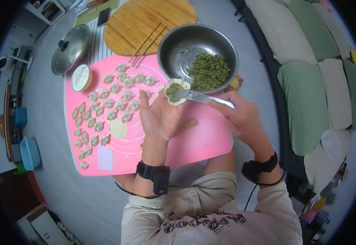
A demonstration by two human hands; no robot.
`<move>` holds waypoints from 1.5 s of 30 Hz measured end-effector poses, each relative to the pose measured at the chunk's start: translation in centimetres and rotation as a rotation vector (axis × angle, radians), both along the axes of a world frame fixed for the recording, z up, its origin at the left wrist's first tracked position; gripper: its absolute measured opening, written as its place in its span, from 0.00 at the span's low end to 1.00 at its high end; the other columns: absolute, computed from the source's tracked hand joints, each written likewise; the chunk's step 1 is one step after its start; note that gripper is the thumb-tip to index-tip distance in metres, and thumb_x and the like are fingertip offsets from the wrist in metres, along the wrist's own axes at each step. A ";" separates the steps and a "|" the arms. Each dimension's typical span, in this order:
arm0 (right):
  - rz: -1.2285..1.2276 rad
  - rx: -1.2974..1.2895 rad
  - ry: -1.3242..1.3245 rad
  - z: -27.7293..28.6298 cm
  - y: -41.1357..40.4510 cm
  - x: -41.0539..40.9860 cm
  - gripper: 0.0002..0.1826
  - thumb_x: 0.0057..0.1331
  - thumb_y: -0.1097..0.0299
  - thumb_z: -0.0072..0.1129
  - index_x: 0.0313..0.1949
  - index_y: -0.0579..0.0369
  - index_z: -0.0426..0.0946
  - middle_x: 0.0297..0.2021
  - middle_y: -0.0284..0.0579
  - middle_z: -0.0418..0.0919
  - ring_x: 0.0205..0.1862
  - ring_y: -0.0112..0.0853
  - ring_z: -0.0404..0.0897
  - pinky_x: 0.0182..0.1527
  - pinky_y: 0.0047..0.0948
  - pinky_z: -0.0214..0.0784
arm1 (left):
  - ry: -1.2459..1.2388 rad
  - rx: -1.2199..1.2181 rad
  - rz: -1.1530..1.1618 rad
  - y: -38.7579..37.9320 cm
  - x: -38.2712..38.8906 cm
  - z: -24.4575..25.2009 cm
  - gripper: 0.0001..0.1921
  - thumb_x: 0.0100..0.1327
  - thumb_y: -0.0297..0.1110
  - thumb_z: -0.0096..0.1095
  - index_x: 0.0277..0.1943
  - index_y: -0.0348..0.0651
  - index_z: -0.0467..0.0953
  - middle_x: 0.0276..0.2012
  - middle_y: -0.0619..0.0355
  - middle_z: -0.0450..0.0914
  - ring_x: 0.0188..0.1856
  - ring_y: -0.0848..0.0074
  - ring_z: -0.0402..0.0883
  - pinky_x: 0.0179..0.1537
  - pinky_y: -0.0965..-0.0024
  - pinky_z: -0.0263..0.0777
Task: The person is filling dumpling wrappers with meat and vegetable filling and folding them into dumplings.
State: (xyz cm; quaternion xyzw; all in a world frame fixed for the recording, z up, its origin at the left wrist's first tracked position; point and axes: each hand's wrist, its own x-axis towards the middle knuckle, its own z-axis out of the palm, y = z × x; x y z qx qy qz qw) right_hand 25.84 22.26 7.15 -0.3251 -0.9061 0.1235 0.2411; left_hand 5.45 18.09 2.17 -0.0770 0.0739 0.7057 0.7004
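Note:
A round dough wrapper (184,84) with green filling lies on the fingers of my left hand (162,118), which is palm up above the pink silicone mat (178,153). My right hand (244,114) grips a metal spatula (202,98), and its flat end touches the filling. Just beyond is a steel bowl (172,46) with a heap of chopped green filling (208,70). Several folded dumplings (127,95) sit on the left half of the mat. One flat wrapper (118,129) lies beside them, left of my left wrist. Something like a small rolling pin (188,125) shows partly behind my left hand.
A bowl of white flour (81,78) stands at the mat's left edge, near a glass lid (73,49). Chopsticks (147,43) rest across a round bamboo board (129,21). A phone (104,16) lies behind. A white scraper (105,157) is near the front edge.

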 end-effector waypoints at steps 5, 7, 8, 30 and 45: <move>0.004 -0.051 0.076 0.3 0.4 -0.7 0.25 0.49 0.80 0.56 0.48 0.42 0.77 0.32 0.40 0.75 0.31 0.36 0.77 0.28 0.33 0.70 | -0.006 0.000 0.026 -0.4 -0.2 0.5 0.43 0.68 0.60 0.32 0.64 0.19 0.46 0.64 0.33 0.53 0.68 0.51 0.53 0.69 0.55 0.46; 0.006 -0.035 0.030 -0.4 0.6 -0.8 0.26 0.49 0.80 0.56 0.49 0.42 0.77 0.32 0.41 0.75 0.31 0.37 0.77 0.27 0.32 0.70 | -0.010 -0.010 0.039 -0.4 -0.3 0.6 0.42 0.68 0.60 0.33 0.63 0.19 0.47 0.64 0.34 0.54 0.67 0.52 0.54 0.69 0.55 0.47; 0.006 -0.031 0.031 -0.1 0.5 -0.7 0.26 0.49 0.80 0.56 0.49 0.42 0.77 0.32 0.41 0.75 0.31 0.37 0.77 0.27 0.32 0.70 | -0.014 -0.023 0.052 -0.4 -0.3 0.6 0.42 0.68 0.59 0.34 0.63 0.19 0.48 0.64 0.34 0.55 0.67 0.53 0.55 0.69 0.56 0.47; -0.051 -0.259 0.197 -3.3 2.3 -3.4 0.22 0.57 0.74 0.57 0.53 0.53 0.73 0.48 0.50 0.75 0.49 0.41 0.74 0.54 0.40 0.64 | 1.248 -0.015 0.191 -5.3 -0.1 0.7 0.39 0.55 0.15 0.58 0.67 0.35 0.46 0.58 0.47 0.65 0.60 0.67 0.69 0.61 0.67 0.65; 0.195 -1.461 0.839 -1.1 -8.3 -6.6 0.25 0.59 0.83 0.55 0.57 0.69 0.63 0.48 0.46 0.75 0.50 0.29 0.76 0.52 0.27 0.70 | 1.727 0.015 0.109 -11.7 -2.4 1.4 0.27 0.46 0.24 0.73 0.52 0.33 0.73 0.45 0.56 0.72 0.51 0.72 0.71 0.54 0.69 0.65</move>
